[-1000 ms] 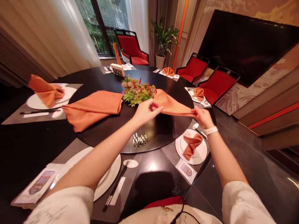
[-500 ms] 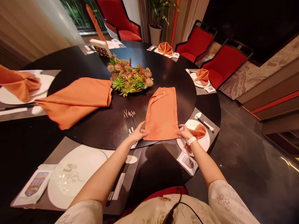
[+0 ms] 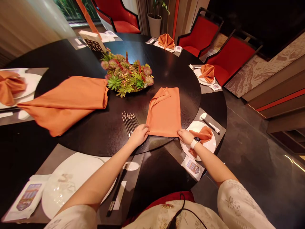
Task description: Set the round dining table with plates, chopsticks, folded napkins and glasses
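An orange cloth napkin (image 3: 164, 113) lies folded into a near-rectangle on the dark turntable (image 3: 100, 140), its upper left part turned over in a small fold. My left hand (image 3: 140, 135) pinches its near left corner. At the near right corner, my right hand (image 3: 186, 136) grips the edge between thumb and fingers; a watch with a white strap is on that wrist. Several black chopsticks (image 3: 130, 122) with pale ends lie just left of my left hand. A larger loosely folded orange napkin (image 3: 71, 103) is farther left on the turntable.
A succulent arrangement (image 3: 128, 74) stands mid-table. Close in front is a place setting with a white plate (image 3: 71, 181) and a wrapped packet (image 3: 28, 195). Another plate (image 3: 209, 148) with a folded napkin sits by my right wrist. Red chairs (image 3: 234, 57) stand beyond the table.
The near edge of the napkin has moved slightly away from me and now rests flatter on the turntable. Both hands still hold its near corners. The view has shifted a little.
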### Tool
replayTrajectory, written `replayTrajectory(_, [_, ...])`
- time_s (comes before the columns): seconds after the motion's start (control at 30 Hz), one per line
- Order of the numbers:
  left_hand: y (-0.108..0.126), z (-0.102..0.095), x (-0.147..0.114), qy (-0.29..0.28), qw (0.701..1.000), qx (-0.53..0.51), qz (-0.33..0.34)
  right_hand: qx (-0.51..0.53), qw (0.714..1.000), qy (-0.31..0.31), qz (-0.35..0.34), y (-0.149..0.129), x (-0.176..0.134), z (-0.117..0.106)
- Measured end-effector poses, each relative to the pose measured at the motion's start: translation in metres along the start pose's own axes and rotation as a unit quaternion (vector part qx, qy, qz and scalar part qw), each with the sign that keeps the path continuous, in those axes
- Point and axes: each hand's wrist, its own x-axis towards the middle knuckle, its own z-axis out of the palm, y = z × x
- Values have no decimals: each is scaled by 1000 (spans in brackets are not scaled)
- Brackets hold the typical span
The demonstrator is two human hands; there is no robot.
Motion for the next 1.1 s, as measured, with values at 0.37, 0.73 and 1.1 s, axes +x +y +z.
replayTrajectory(0.37, [-22, 3, 70, -57, 907, -209, -362, 234, 888, 31, 395, 42, 68, 3])
replayTrajectory(0.73, [-29, -4, 56, -21, 953, -270, -136, 232, 928, 215, 197, 24, 56, -8])
replayTrajectory(1.1, [-27, -11, 31, 10, 998, 53, 26, 3, 997, 73, 23, -1, 32, 12])
